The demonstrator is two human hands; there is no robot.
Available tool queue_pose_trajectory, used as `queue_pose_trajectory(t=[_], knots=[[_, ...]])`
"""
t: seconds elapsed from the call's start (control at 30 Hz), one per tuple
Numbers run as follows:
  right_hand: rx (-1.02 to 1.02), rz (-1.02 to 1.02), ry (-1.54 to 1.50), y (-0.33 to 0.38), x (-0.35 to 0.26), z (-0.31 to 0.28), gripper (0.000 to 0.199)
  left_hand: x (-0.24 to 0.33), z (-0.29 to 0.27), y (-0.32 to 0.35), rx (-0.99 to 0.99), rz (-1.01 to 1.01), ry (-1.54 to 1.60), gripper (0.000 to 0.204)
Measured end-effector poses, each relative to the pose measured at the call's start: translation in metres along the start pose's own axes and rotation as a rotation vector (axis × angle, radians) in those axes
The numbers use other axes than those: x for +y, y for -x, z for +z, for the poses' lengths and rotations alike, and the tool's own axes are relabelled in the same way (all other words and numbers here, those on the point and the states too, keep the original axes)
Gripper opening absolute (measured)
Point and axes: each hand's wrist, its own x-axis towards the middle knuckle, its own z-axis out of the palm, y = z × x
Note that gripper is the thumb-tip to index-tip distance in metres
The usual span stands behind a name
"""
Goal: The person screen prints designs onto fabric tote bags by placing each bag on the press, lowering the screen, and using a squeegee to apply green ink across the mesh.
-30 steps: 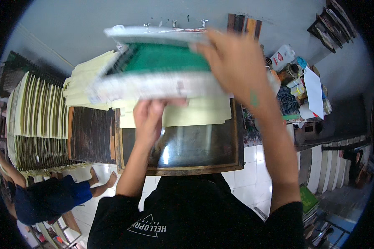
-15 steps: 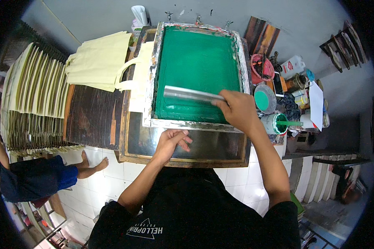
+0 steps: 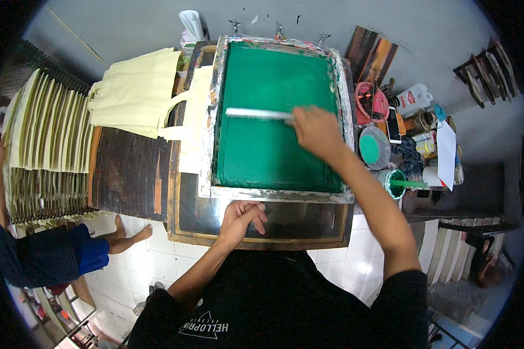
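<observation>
A metal-framed printing screen (image 3: 211, 151) with a green mesh lies flat on the dark printing table (image 3: 186, 215). My right hand (image 3: 315, 129) grips a long pale squeegee (image 3: 256, 114) that lies across the upper half of the mesh. My left hand (image 3: 241, 218) rests with curled fingers on the table just below the screen's near edge. A cream cloth bag (image 3: 189, 116) lies under the screen, sticking out at its left side.
A pile of cream bags (image 3: 134, 96) lies on the dark bench at left, beside racks of drying boards (image 3: 35, 145). Ink pots (image 3: 374, 146), a green-ink cup with a stick (image 3: 397, 183) and bottles crowd the right. Another person's legs (image 3: 87, 247) show at lower left.
The screen, lifted a second ago, now lies flat. My right hand has pushed the squeegee further up the mesh. My left hand came off the frame onto the table edge.
</observation>
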Motion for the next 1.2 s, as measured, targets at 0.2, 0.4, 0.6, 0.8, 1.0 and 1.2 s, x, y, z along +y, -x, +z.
queue_pose_trajectory(t=[0.2,0.4,0.6,0.8,1.0,1.2], knots=[[-0.283,0.168,-0.074,-0.121,0.094,0.002,0.037,0.012,-0.013,-0.001,-0.131,-0.148,0.314,0.034],[-0.275,0.274,0.004,-0.152,0.121,0.019,0.056,0.039,-0.008,0.008,-0.308,-0.193,0.256,0.036],[-0.169,0.304,0.170,-0.137,0.094,0.033,0.070,0.160,0.014,-0.086,0.024,0.540,-0.836,0.024],[-0.215,0.283,0.124,-0.118,0.067,0.016,0.067,0.227,-0.024,-0.226,0.353,1.151,-1.400,0.030],[-0.227,0.306,0.099,-0.084,0.047,0.004,0.064,0.215,-0.023,-0.206,0.201,0.777,-1.377,0.026],[-0.288,0.306,0.042,-0.049,0.009,-0.016,0.058,0.188,-0.022,-0.158,0.195,0.713,-1.390,0.027]])
